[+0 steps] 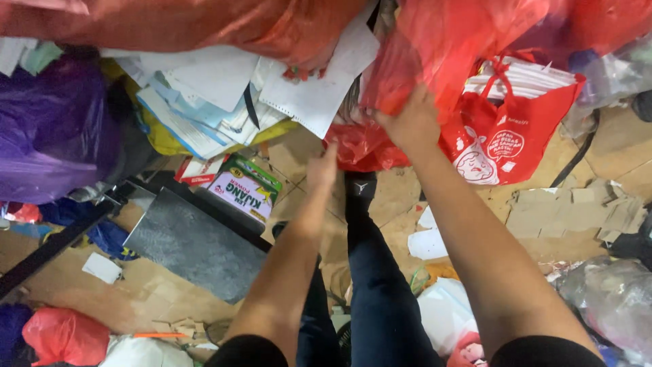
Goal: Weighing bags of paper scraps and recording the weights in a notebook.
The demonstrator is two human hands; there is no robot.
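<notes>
Cardboard scraps and torn paper litter the brown floor, seen from above, with bags and heaps crowding every edge. At twelve o'clock a thin red plastic bag hangs down from the top of the view. The right hand is raised to it at about one o'clock of centre, its grip closed on a fold of the red plastic, the knuckles turned toward the camera. A further bunch of the same red plastic sags just below and to nine o'clock of that hand. The left hand reaches up beside it, fingers straight and together, the fingertips just at the edge of the sagging plastic; its grip is open and holds nothing, and whether it touches the plastic I cannot tell.

Between the forearms the person's dark trouser leg and black sock run up toward the bag. At two o'clock stands a red tote bag stuffed with white papers. At eleven o'clock a pile of loose sheets and booklets spills downward, with a green and white carton just beneath it. A grey flat board lies at eight o'clock, and a purple plastic sack fills nine o'clock.
</notes>
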